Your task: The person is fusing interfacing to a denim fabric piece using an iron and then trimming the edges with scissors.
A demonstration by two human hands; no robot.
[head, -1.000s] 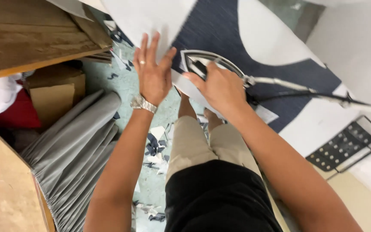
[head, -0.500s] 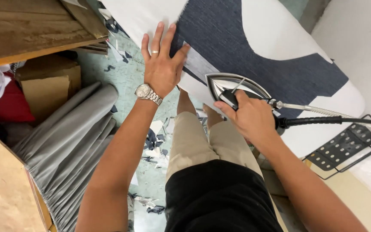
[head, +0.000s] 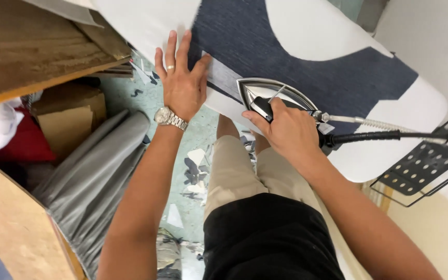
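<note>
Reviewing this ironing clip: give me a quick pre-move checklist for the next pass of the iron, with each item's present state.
1. Right hand wrapped around the iron handle: ok.
2. Left hand lies flat on the dark blue fabric, clear of the iron's tip: ok.
3. Fabric lies on the white ironing board: ok.
4. Black cord runs off to the side, not across the fabric: ok.
5. Iron heated: cannot tell.
6. Floor underfoot littered with fabric scraps: not ok.
</note>
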